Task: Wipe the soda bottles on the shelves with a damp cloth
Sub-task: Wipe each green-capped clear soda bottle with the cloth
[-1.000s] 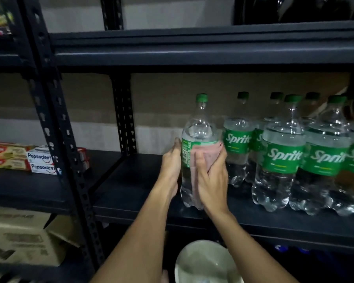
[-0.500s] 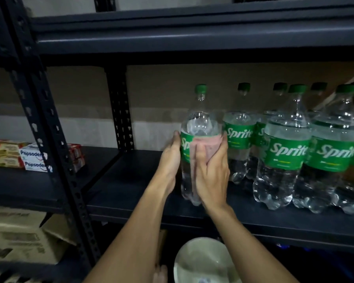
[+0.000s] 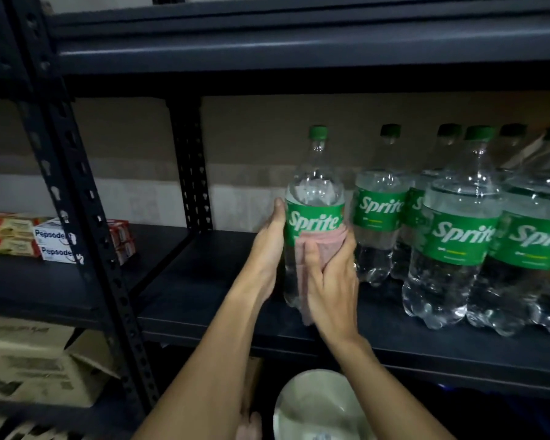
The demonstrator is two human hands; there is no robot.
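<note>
A clear Sprite bottle (image 3: 315,198) with a green cap and green label stands upright on the dark metal shelf (image 3: 204,300), left of the other bottles. My left hand (image 3: 269,249) holds its left side, fingers wrapped round the back. My right hand (image 3: 329,281) presses a pink cloth (image 3: 308,242) flat against the bottle's front, below the label's lettering. Several more Sprite bottles (image 3: 458,236) stand in rows to the right on the same shelf.
Toothpaste boxes (image 3: 50,239) lie on the neighbouring shelf at left, behind a perforated upright post (image 3: 86,236). Cardboard boxes (image 3: 29,366) sit on the lower left shelf. A pale round basin (image 3: 321,404) is below the shelf edge. Another shelf board runs overhead.
The bottle has turned so its Sprite lettering faces me. My right hand and the cloth have slid lower on the bottle. The view has tilted slightly.
</note>
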